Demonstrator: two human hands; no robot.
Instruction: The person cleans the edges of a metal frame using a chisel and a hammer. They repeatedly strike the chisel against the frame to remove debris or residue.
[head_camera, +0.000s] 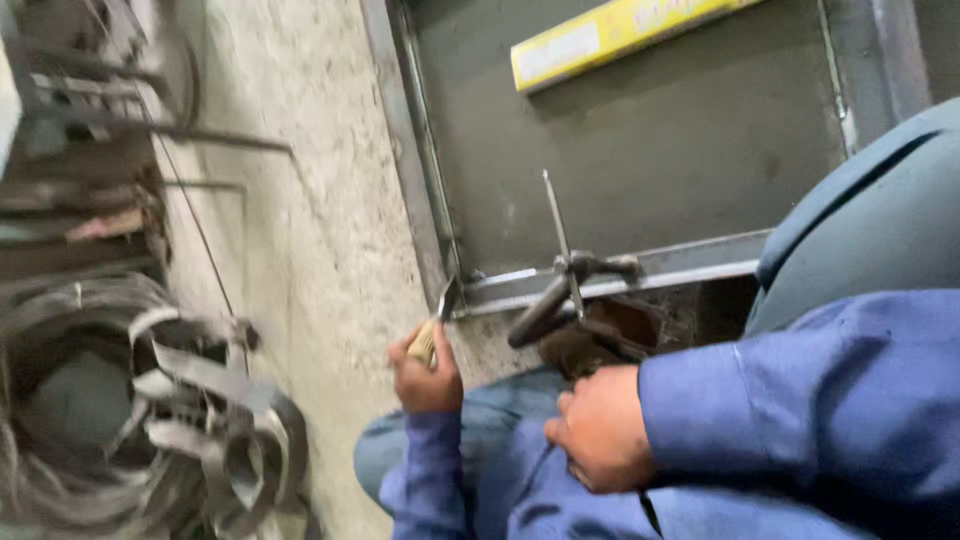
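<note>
We have our left hand (425, 378) closed around the pale wooden handle of a small hammer (437, 320), whose dark metal head sits just past our fingers (410, 352), touching or nearly touching the corner of a grey metal frame (610, 275) that lies on the concrete floor (300, 230). Our right hand (600, 428) rests curled against our blue trouser leg, fingers folded in; we cannot tell whether it holds anything. Just beyond those right fingers, a welding holder (560, 300) with a thin rod (555, 215) standing up from it lies across the frame's lower bar. To do this well, we judge that we should keep the grip firm near the end of the handle, strike the joint in short, controlled taps, and keep the right fingers back from the rod and the bar, which may be hot. The hammer looks worn, its handle light and scuffed, its head narrow and dark, though blur hides detail. Well away from our left fingers, coils of metal strip (180, 420) lie piled on the floor, and a yellow bar (610, 35) crosses the grey panel within the frame.
</note>
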